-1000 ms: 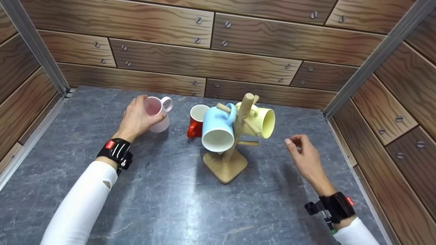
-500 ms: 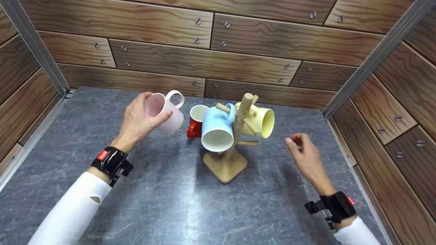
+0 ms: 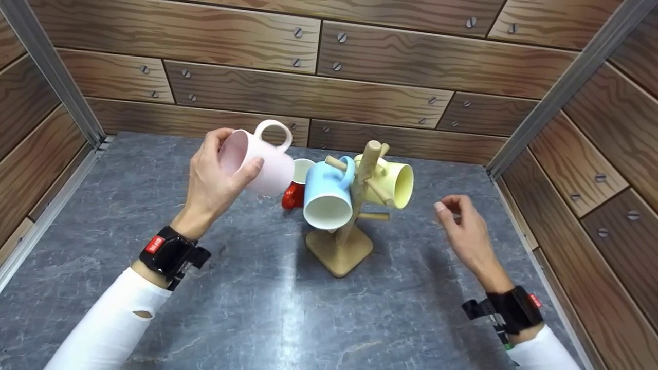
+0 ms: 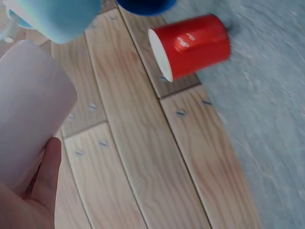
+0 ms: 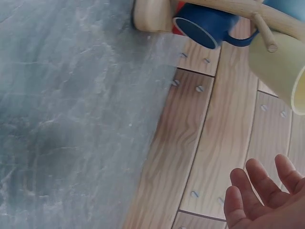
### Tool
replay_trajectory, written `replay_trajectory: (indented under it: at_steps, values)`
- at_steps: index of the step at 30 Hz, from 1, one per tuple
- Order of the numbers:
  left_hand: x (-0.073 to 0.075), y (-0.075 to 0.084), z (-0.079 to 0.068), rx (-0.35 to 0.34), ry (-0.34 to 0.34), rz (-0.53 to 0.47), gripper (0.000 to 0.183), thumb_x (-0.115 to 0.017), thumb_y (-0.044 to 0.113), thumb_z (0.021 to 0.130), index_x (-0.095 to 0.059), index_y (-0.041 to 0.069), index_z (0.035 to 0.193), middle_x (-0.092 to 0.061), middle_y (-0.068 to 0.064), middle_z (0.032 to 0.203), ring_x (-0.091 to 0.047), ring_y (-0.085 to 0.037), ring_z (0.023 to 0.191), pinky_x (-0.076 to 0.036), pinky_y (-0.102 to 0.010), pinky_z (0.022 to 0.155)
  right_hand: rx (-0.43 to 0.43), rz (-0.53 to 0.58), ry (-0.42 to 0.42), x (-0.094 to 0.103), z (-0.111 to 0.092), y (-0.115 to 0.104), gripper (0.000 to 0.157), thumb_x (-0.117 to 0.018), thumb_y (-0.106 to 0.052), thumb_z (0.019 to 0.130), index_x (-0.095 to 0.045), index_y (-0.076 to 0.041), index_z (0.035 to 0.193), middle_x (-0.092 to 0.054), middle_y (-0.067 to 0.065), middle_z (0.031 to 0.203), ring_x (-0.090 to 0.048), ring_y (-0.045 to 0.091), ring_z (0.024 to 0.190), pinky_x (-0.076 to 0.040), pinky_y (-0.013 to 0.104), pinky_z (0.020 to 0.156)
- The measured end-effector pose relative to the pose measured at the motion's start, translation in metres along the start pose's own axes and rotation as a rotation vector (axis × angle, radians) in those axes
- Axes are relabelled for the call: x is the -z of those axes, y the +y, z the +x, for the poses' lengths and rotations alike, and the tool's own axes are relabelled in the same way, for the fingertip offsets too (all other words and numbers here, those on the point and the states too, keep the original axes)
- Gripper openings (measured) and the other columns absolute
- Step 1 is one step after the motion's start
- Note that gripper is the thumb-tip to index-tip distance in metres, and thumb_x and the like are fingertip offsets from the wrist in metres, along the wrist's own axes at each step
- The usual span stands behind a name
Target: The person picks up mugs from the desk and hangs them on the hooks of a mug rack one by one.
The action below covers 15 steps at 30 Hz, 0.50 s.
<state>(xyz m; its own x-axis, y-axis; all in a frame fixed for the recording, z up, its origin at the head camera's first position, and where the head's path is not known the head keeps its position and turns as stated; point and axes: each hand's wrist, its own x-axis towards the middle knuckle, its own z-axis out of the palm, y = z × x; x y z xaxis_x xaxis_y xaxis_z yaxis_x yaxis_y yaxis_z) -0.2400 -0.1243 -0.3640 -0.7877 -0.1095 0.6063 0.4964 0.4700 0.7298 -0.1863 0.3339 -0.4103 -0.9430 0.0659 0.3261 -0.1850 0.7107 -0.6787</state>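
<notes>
My left hand (image 3: 211,174) grips a pale pink mug (image 3: 270,167) around its body, thumb on the near side. The mug is held tilted above the table, its mouth toward the palm and its handle up at the back. Just right of it, partly hidden, a red mug (image 3: 294,196) with a white inside stands on the table. A light blue mug (image 3: 329,187) and a yellow mug (image 3: 396,185) hang on a wooden mug tree (image 3: 349,231). In the right wrist view a dark blue mug (image 5: 205,26) hangs there too. My right hand (image 3: 465,226) holds nothing, fingers loosely bent, right of the tree.
A bare lower peg (image 3: 375,216) sticks out from the tree's right side. The grey table (image 3: 247,308) is enclosed by a wood-patterned back wall (image 3: 257,87) and side walls, with metal strips at the corners.
My left hand has raised the pink mug off the table and brought it rightward, tilting it further, so it now partly covers the red mug. My right hand has shifted only slightly.
</notes>
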Motion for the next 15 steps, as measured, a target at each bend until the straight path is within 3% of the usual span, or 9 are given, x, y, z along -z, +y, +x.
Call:
replay_trajectory:
  at_steps: [5,9,15]
  values:
    - [-0.003,0.019,-0.006,-0.08,0.018,-0.055,0.075,-0.075,0.05,0.075,-0.06,-0.002,0.126,-0.067,-0.015,0.111,-0.061,-0.023,0.09,-0.048,-0.038,0.074,0.001,0.039,0.04,0.007,0.001,-0.014,0.043,-0.052,-0.036,0.108,-0.056,0.003,0.127,-0.063,0.018,0.122,-0.056,0.02,0.113,-0.042,0.034,0.097]
    - [-0.007,0.035,-0.01,-0.151,0.021,-0.104,0.074,-0.073,0.049,0.075,-0.06,-0.004,0.125,-0.067,-0.015,0.11,-0.061,-0.021,0.088,-0.049,-0.036,0.07,0.031,0.092,0.079,0.011,0.001,-0.028,0.038,-0.054,-0.031,0.107,-0.057,0.003,0.126,-0.065,0.014,0.121,-0.056,0.014,0.109,-0.042,0.027,0.096]
    - [-0.015,0.053,-0.016,-0.193,-0.033,-0.169,0.074,-0.071,0.05,0.075,-0.058,-0.004,0.124,-0.067,-0.013,0.109,-0.062,-0.02,0.087,-0.054,-0.037,0.065,0.107,0.159,0.09,0.012,0.001,-0.047,0.03,-0.057,-0.022,0.106,-0.06,0.002,0.123,-0.067,0.01,0.119,-0.058,0.011,0.105,-0.045,0.025,0.093]
